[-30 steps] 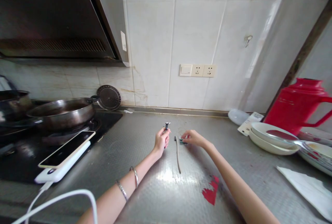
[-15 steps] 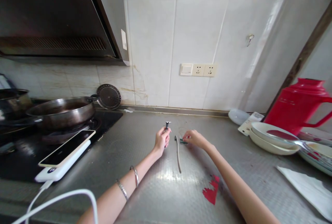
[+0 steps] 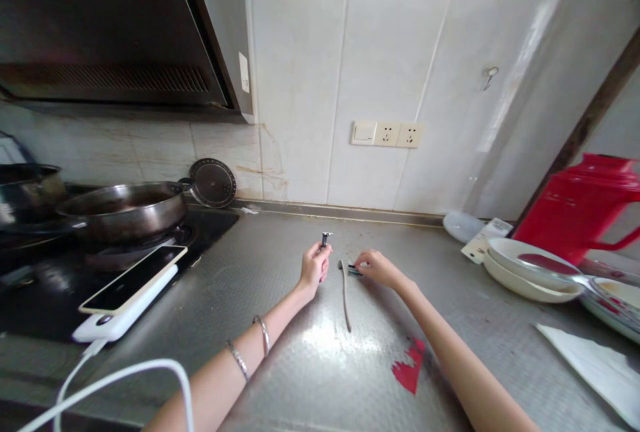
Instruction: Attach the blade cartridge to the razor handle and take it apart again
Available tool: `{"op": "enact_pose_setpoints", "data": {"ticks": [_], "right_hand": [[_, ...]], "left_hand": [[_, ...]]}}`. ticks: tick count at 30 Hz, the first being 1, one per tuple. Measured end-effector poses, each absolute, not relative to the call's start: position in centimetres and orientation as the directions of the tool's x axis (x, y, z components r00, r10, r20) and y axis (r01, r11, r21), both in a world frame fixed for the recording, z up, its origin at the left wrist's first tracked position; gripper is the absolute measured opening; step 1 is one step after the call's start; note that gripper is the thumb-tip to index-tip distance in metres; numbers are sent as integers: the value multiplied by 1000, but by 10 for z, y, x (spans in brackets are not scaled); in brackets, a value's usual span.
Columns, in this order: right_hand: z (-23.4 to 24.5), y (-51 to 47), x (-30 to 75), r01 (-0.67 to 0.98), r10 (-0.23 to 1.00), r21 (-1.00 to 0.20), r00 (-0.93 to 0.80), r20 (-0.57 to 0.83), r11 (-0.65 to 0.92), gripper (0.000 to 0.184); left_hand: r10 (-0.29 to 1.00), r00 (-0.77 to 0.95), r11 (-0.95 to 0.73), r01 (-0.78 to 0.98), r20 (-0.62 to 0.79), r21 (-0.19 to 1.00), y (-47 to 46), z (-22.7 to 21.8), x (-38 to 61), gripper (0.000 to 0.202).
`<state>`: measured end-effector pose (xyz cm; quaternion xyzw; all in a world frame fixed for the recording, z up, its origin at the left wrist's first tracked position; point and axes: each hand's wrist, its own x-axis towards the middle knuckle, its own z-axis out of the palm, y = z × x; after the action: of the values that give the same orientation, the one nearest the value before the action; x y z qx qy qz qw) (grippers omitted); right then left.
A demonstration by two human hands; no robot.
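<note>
My left hand is closed around a small black stick with a silvery, T-shaped top that pokes up above the fist. Its lower part is hidden by my fingers. Just to the right, a thin beige-grey rod, slightly bent, lies lengthwise on the metal counter. A small dark piece sits by its far end. Beyond the rod, my right hand pinches at small dark greenish pieces on the counter; their exact kind is too small to tell.
A torn red scrap lies on the counter near my right forearm. At left are a pan on the stove and a phone on a white cabled block. Bowls, a red jug and white paper stand right.
The whole view has shifted slightly. Both hands stay in nearly the same places, the left still holding the black stick and the right still at the dark pieces.
</note>
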<state>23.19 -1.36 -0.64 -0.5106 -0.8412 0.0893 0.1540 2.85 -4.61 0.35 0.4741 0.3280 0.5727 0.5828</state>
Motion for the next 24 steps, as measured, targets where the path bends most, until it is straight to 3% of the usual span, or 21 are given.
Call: {"op": "enact_pose_setpoints", "data": {"ticks": [5, 9, 16, 24], "right_hand": [[-4, -13, 232, 808, 883, -358, -409, 232, 468, 23], [4, -15, 230, 731, 884, -499, -353, 306, 465, 24], [10, -24, 213, 554, 900, -741, -404, 161, 381, 33], [13, -26, 209, 476, 884, -819, -461, 78, 320, 35]], "left_hand": [[981, 126, -93, -346, 145, 934, -46, 4, 28, 31], [982, 126, -92, -324, 140, 942, -46, 3, 28, 29], [985, 107, -97, -301, 134, 949, -50, 3, 31, 28], [990, 48, -111, -281, 130, 953, -53, 5, 32, 29]]}}
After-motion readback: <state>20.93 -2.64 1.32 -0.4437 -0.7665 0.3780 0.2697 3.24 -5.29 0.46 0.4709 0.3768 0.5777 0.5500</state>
